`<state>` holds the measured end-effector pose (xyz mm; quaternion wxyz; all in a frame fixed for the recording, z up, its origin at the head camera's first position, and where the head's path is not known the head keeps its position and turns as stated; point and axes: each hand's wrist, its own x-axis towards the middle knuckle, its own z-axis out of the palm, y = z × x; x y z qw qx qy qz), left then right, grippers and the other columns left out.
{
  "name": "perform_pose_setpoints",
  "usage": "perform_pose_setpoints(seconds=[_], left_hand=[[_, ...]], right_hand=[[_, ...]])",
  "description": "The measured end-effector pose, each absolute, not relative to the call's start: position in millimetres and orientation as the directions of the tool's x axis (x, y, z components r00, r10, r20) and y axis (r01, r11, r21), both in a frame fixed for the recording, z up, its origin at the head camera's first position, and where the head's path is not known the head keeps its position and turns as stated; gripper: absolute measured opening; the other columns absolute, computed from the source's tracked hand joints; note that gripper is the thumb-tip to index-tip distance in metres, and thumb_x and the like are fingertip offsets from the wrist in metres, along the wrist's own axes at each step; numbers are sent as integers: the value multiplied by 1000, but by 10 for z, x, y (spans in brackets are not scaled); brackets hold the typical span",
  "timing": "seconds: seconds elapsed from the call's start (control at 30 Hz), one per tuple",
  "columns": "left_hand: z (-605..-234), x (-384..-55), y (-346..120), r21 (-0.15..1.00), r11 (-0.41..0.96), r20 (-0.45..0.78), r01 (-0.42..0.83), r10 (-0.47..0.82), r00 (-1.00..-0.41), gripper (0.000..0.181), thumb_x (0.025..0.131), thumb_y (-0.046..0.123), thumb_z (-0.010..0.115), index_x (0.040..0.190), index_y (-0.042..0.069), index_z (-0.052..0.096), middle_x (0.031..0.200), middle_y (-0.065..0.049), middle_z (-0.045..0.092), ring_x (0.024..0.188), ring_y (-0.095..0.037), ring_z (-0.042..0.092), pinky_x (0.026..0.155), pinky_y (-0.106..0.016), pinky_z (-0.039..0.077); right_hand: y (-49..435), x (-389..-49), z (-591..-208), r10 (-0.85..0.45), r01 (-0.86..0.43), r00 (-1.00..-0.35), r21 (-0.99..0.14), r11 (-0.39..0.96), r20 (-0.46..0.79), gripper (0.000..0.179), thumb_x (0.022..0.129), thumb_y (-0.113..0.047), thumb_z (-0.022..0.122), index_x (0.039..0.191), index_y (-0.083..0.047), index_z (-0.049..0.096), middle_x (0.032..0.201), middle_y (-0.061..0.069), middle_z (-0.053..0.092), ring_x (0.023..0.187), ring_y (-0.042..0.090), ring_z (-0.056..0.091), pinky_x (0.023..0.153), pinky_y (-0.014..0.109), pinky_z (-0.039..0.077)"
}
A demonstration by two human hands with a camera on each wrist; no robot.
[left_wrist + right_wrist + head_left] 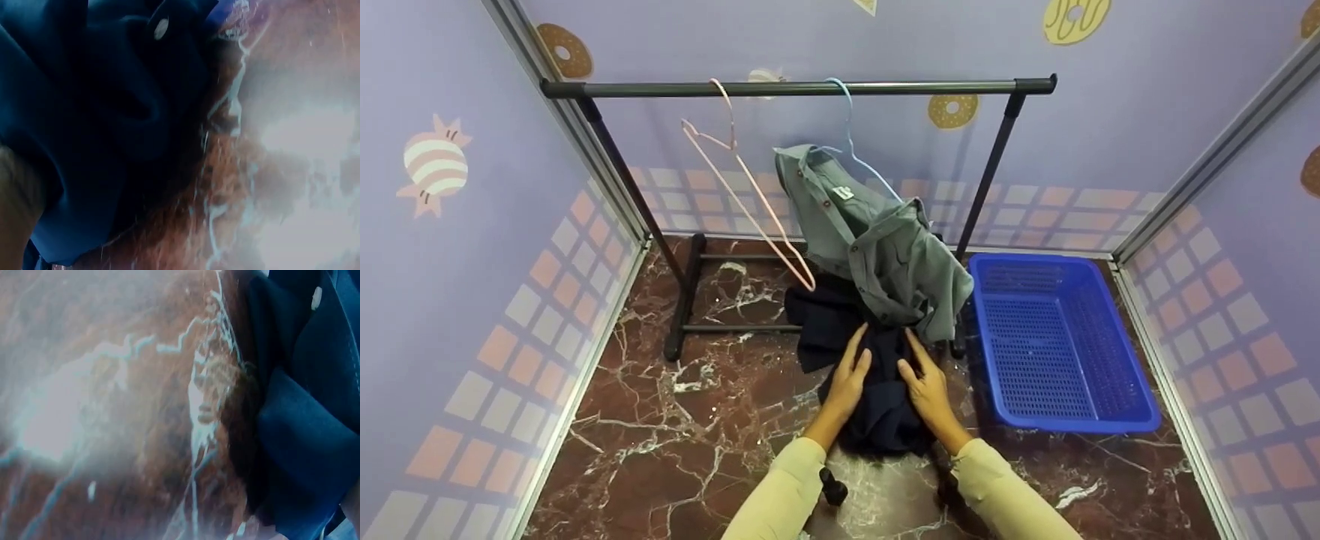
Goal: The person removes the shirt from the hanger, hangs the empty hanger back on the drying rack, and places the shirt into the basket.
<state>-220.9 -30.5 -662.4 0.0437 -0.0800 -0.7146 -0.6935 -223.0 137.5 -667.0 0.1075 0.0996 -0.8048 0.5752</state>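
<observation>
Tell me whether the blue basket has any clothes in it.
No: in the head view the blue basket shows only its bare perforated bottom, and the dark garment lies on the floor beside it.

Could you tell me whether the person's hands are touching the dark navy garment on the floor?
Touching. The head view shows the left hand and right hand lying flat, fingers straight, on the navy garment, with no gap visible.

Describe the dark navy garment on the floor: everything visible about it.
The dark navy garment is soft, crumpled cloth lying in a heap on the marbled brown floor, below the clothes rail. A pale button shows in the wrist views. The left hand and right hand rest flat on it, fingers extended. The grey-green shirt overlaps its far edge.
</observation>
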Motion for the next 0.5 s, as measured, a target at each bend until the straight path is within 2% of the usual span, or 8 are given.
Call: perform_pose_setpoints(seconds=[0.07, 0.23, 0.3, 0.4, 0.5], left_hand=[[-6551, -2173, -281, 984, 7, 177, 177, 54, -983, 52, 110, 13, 42, 160, 1, 33, 166, -18, 34, 156, -38, 27, 127, -57, 19], [-6348, -2087, -243, 978, 35, 202, 205, 63, -977, 53, 109, 9, 44, 159, -3, 33, 165, -21, 35, 154, -39, 29, 126, -56, 23], [-6275, -2066, -230, 971, 60, 226, 230, 59, -972, 53, 108, 7, 45, 158, -3, 34, 164, -21, 36, 153, -39, 31, 126, -56, 25], [-6201, -2057, -208, 960, 87, 263, 266, 45, -964, 54, 106, 6, 47, 158, -1, 35, 164, -19, 38, 153, -38, 33, 125, -56, 27], [-6222, -2089, -182, 950, 106, 292, 293, 24, -956, 55, 106, 5, 47, 159, 3, 35, 165, -15, 38, 154, -34, 32, 125, -55, 27]], right_hand=[[1315, -2171, -6530, -31, -271, -961, -913, 305, 275, 54, 102, -7, 60, 154, -1, 46, 157, 21, 46, 144, 44, 44, 116, 63, 36], [1284, -2144, -6410, -40, -266, -963, -919, 291, 266, 54, 103, -6, 58, 155, -2, 45, 158, 21, 46, 144, 44, 44, 119, 60, 34], [1291, -2148, -6362, -37, -271, -962, -923, 274, 272, 54, 103, -5, 58, 155, -2, 45, 158, 19, 46, 145, 42, 44, 120, 53, 36], [1306, -2159, -6270, -38, -288, -957, -929, 233, 288, 54, 102, -2, 58, 154, -2, 45, 159, 18, 46, 146, 38, 43, 120, 34, 37], [1323, -2165, -6143, -47, -309, -951, -931, 194, 306, 54, 101, 0, 59, 154, -1, 46, 158, 19, 46, 145, 37, 43, 115, 17, 36]])
